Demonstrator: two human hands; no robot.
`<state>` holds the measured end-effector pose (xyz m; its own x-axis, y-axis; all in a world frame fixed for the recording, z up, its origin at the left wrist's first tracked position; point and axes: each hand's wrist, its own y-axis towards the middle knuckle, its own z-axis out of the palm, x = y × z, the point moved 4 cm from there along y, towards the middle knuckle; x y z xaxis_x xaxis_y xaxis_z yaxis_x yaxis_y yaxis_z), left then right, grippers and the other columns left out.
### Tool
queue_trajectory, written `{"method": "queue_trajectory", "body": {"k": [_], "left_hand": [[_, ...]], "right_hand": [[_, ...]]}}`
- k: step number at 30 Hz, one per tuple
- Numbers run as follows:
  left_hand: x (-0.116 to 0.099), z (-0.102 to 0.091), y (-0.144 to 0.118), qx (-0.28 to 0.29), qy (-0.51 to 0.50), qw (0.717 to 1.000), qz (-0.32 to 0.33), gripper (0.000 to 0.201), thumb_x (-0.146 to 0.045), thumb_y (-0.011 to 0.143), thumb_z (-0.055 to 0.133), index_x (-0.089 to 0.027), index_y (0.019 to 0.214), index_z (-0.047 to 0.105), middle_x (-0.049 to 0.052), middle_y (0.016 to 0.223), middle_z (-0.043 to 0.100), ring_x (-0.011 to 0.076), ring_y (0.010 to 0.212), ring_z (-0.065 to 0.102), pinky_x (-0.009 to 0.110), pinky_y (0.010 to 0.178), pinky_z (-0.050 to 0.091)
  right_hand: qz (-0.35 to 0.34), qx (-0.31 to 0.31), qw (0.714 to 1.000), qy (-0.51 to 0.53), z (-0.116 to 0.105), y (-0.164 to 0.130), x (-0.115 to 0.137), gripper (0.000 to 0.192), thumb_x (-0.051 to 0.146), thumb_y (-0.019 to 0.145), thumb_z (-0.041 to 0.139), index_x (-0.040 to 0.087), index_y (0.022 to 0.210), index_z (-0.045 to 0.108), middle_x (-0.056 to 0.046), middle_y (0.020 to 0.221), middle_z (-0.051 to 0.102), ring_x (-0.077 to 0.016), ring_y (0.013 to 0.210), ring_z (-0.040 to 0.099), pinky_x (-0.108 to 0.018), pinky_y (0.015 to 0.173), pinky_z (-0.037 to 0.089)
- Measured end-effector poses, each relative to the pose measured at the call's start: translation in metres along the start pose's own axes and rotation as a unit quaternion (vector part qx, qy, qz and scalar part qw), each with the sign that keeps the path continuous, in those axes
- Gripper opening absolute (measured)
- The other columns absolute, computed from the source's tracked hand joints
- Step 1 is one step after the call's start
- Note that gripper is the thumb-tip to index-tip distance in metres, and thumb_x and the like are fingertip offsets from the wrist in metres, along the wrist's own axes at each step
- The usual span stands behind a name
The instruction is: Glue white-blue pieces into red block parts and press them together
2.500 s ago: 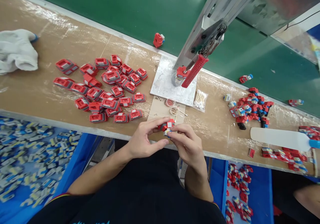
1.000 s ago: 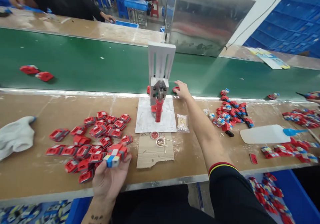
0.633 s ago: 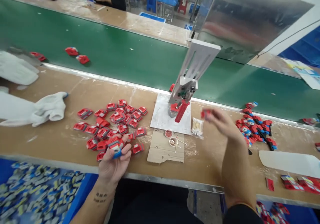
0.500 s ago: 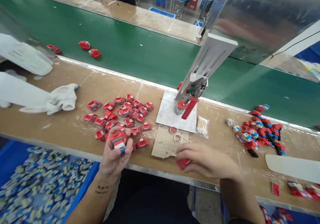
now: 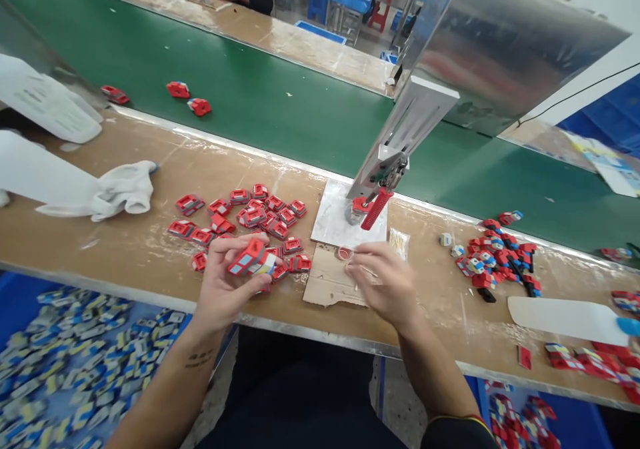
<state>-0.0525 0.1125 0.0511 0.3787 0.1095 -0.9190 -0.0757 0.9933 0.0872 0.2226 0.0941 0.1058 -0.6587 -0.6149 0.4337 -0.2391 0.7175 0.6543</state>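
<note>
My left hand [image 5: 227, 279] is closed around a red toy vehicle body [image 5: 253, 257] with light blue windows and a white, yellow and blue end. It is held tilted above the near edge of a loose group of similar red toy pieces [image 5: 253, 216]. To the right, the fingers of my right hand [image 5: 383, 281] pinch together over a piece of cardboard [image 5: 320, 279], with a pale stick, apparently a cotton swab [image 5: 369, 271], between them. Close by the fingertips is a small round cap [image 5: 345, 253] with a reddish inside. My right hand partly covers the cardboard.
A press with a red handle [image 5: 377, 209] stands on a white plate [image 5: 330, 219]. Beside it lies a bag of cotton swabs [image 5: 399, 243]. Toy parts [image 5: 500, 255] are piled at right. Blue bins sit below the table; a green belt [image 5: 280, 115] runs behind. Another person works across it.
My right hand has moved up and left to the cardboard, and the red piece it held no longer shows there. My left hand has turned the toy vehicle body, now showing its blue windows.
</note>
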Motion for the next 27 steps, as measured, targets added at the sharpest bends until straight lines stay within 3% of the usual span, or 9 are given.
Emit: {"method": "queue_trajectory", "body": {"k": [3, 8, 10, 12, 15, 19, 21, 23, 27], "left_hand": [[0.004, 0.021, 0.020, 0.040, 0.075, 0.995, 0.058, 0.049, -0.024, 0.061, 0.103, -0.023, 0.100, 0.073, 0.007, 0.110, 0.078, 0.0217, 0.093, 0.077, 0.031, 0.080, 0.066], [0.022, 0.073, 0.060, 0.175, 0.141, 0.972, 0.076, 0.043, -0.041, 0.071, 0.098, -0.019, 0.101, 0.076, 0.009, 0.105, 0.078, 0.0241, 0.099, 0.077, 0.037, 0.087, 0.066], [0.030, 0.084, 0.075, 0.197, 0.168, 0.964, 0.060, 0.046, -0.043, 0.074, 0.095, -0.018, 0.107, 0.075, 0.011, 0.114, 0.079, 0.0253, 0.102, 0.078, 0.038, 0.087, 0.066], [0.033, 0.091, 0.088, 0.216, 0.195, 0.955, 0.054, 0.046, -0.040, 0.075, 0.093, -0.017, 0.112, 0.076, 0.013, 0.120, 0.079, 0.0262, 0.105, 0.078, 0.038, 0.088, 0.066], [0.035, 0.095, 0.104, 0.239, 0.226, 0.943, 0.049, 0.047, -0.033, 0.074, 0.092, -0.017, 0.115, 0.077, 0.014, 0.120, 0.080, 0.0254, 0.102, 0.078, 0.039, 0.090, 0.065], [0.035, 0.095, 0.114, 0.252, 0.229, 0.939, 0.045, 0.048, -0.029, 0.073, 0.091, -0.016, 0.117, 0.075, 0.014, 0.115, 0.081, 0.0257, 0.101, 0.078, 0.039, 0.090, 0.064], [0.036, 0.092, 0.113, 0.255, 0.218, 0.941, 0.040, 0.050, -0.029, 0.073, 0.091, -0.017, 0.119, 0.074, 0.013, 0.111, 0.082, 0.0253, 0.098, 0.079, 0.037, 0.085, 0.064], [0.037, 0.089, 0.111, 0.259, 0.215, 0.941, 0.033, 0.051, -0.030, 0.073, 0.090, -0.017, 0.119, 0.072, 0.012, 0.108, 0.082, 0.0246, 0.094, 0.079, 0.036, 0.082, 0.064], [0.040, 0.088, 0.111, 0.281, 0.249, 0.927, 0.026, 0.045, -0.032, 0.073, 0.089, -0.017, 0.111, 0.071, 0.011, 0.105, 0.081, 0.0248, 0.093, 0.079, 0.038, 0.084, 0.064]], "right_hand": [[0.135, -0.169, 0.976, 0.000, -0.040, 0.008, -0.026, 0.004, 0.033, 0.104, 0.060, 0.029, 0.105, 0.061, -0.008, 0.112, 0.067, -0.0255, 0.110, 0.067, -0.044, 0.091, 0.056], [0.219, 0.083, 0.958, 0.165, -0.015, 0.020, -0.055, 0.034, 0.057, 0.097, 0.068, 0.026, 0.091, 0.055, -0.004, 0.103, 0.068, -0.0200, 0.095, 0.065, -0.037, 0.081, 0.056], [0.205, 0.111, 0.944, 0.234, -0.022, 0.027, -0.046, 0.042, 0.064, 0.095, 0.070, 0.026, 0.087, 0.053, -0.001, 0.091, 0.067, -0.0180, 0.084, 0.065, -0.036, 0.076, 0.056], [0.167, 0.073, 0.940, 0.290, -0.045, 0.047, -0.029, 0.047, 0.072, 0.092, 0.070, 0.028, 0.091, 0.054, -0.001, 0.097, 0.072, -0.0189, 0.088, 0.070, -0.037, 0.077, 0.058], [0.081, -0.005, 0.936, 0.342, -0.084, 0.098, -0.009, 0.057, 0.079, 0.084, 0.073, 0.037, 0.118, 0.055, 0.000, 0.139, 0.069, -0.0229, 0.127, 0.070, -0.042, 0.096, 0.059], [0.044, -0.164, 0.960, 0.223, -0.101, 0.128, -0.034, 0.042, 0.061, 0.096, 0.069, 0.033, 0.124, 0.054, -0.003, 0.148, 0.063, -0.0218, 0.135, 0.065, -0.041, 0.106, 0.055], [0.042, -0.248, 0.957, 0.142, -0.088, 0.102, -0.060, 0.029, 0.055, 0.097, 0.067, 0.028, 0.103, 0.057, -0.003, 0.115, 0.070, -0.0193, 0.104, 0.072, -0.038, 0.089, 0.059], [0.174, -0.189, 0.960, 0.108, -0.053, 0.066, -0.096, 0.030, 0.054, 0.096, 0.064, 0.026, 0.090, 0.056, -0.001, 0.086, 0.067, -0.0179, 0.080, 0.067, -0.037, 0.076, 0.058], [0.325, -0.023, 0.940, 0.099, 0.022, 0.015, -0.140, 0.049, 0.052, 0.071, 0.085, 0.023, 0.105, 0.065, -0.012, 0.113, 0.077, -0.0281, 0.097, 0.071, -0.044, 0.080, 0.058]]}}
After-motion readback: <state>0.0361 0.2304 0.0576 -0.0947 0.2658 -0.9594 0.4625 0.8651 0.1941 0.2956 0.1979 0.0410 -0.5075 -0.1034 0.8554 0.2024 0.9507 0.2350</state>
